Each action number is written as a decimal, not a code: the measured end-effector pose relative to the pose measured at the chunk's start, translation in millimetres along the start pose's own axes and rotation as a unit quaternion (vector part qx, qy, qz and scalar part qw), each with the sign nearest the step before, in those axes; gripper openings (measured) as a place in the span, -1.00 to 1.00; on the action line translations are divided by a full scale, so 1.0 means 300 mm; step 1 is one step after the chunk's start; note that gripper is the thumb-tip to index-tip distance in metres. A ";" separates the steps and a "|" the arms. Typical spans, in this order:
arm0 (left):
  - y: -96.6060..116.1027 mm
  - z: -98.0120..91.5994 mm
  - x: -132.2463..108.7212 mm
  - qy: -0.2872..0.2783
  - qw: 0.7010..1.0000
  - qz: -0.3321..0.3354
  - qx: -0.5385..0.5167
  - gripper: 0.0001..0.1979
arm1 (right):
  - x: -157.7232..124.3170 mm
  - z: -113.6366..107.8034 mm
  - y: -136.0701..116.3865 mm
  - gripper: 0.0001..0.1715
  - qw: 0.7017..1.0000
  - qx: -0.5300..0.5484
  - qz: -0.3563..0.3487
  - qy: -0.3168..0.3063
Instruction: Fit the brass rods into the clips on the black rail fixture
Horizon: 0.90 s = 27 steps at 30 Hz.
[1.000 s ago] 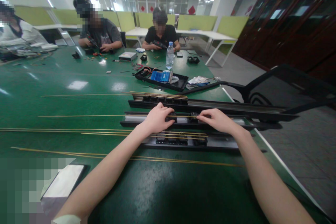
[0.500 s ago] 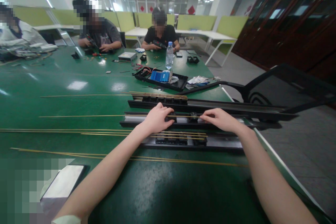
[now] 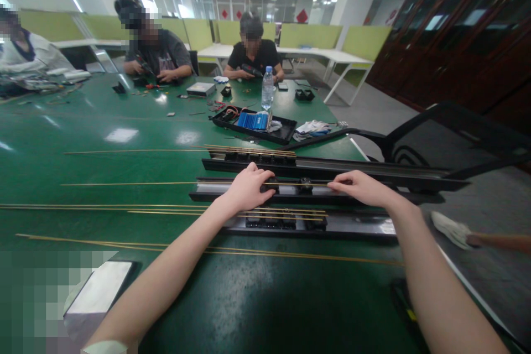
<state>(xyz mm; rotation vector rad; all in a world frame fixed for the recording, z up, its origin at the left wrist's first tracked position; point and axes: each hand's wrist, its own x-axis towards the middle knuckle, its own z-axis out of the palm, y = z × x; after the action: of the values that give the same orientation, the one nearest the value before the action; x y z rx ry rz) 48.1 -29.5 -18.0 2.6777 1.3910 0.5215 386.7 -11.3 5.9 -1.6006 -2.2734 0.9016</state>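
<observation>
A thin brass-coloured rod (image 3: 128, 184) runs along the middle black channel (image 3: 207, 197), over or through small black blocks; which of the two I cannot tell. My left hand (image 3: 249, 187) is closed around one black block (image 3: 271, 185) in that channel, with its fingers hiding part of it. Another black block (image 3: 306, 185) sits to the right, between my hands. With thumb and fingertips, my right hand (image 3: 352, 187) pinches the rod near its right end. In the nearer channel (image 3: 352, 224), several black blocks (image 3: 286, 220) carry more brass rods (image 3: 290, 213).
Behind lies a third channel (image 3: 332, 167) with blocks and rods. Loose rods (image 3: 257, 253) lie in front. Farther back are a black tray (image 3: 286, 131), gloves (image 3: 311, 129) and a water bottle (image 3: 267, 88). A chair (image 3: 448, 138) stands at the right; several people sit across the table.
My right hand has slid a little to the right, farther from the second block. My left hand stays in place. A person's foot has come into view on the floor at the right.
</observation>
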 end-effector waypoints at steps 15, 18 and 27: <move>0.001 0.002 0.002 -0.003 1.000 -0.003 0.003 -0.58 | -0.056 -0.089 0.126 -0.36 0.998 -0.003 0.066 -0.004; 0.000 0.004 0.002 0.001 1.000 -0.001 0.002 -0.58 | -0.061 -0.103 0.157 -0.37 0.997 -0.013 0.081 -0.002; 0.001 0.002 0.002 0.004 1.000 0.001 0.006 -0.57 | -0.108 -0.130 0.165 -0.40 0.993 0.007 0.120 0.021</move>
<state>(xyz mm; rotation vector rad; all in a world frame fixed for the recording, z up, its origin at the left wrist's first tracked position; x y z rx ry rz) 48.9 -29.2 -18.2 2.6907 1.3977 0.5267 456.9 -16.0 12.5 -1.8981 -2.0732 0.9255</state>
